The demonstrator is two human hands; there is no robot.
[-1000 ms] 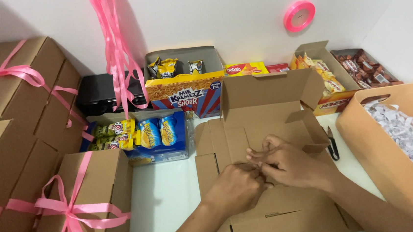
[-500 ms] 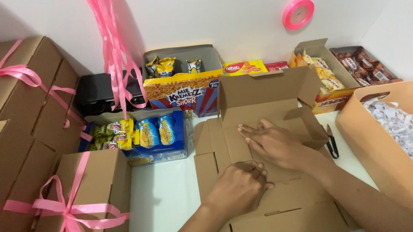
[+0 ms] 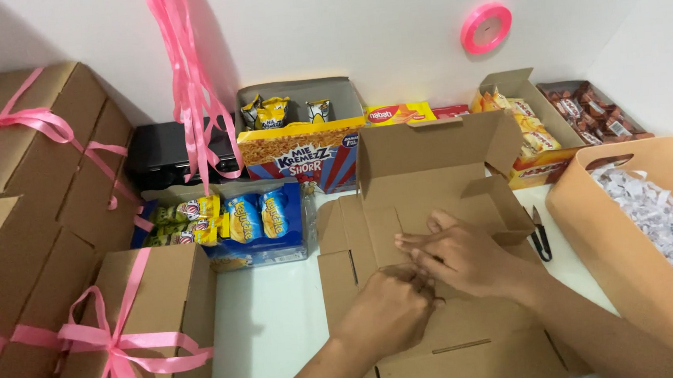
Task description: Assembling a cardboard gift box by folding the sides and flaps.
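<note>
Our left hand [image 3: 382, 313] has slid to 6 o'clock, curled on the flat cardboard box [image 3: 434, 205] at table centre, while our right hand [image 3: 462, 255] presses, fingers spread, suggesting folding advances.

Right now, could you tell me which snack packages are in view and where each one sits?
Orange, red and blue carton: back centre, open, yellow packets inside.
Blue box: left of the cardboard box under both hands, yellow and blue packets.
Yellow pack: lying flat behind the cardboard box.
Brown tray: back right, dark red wrappers.
</note>
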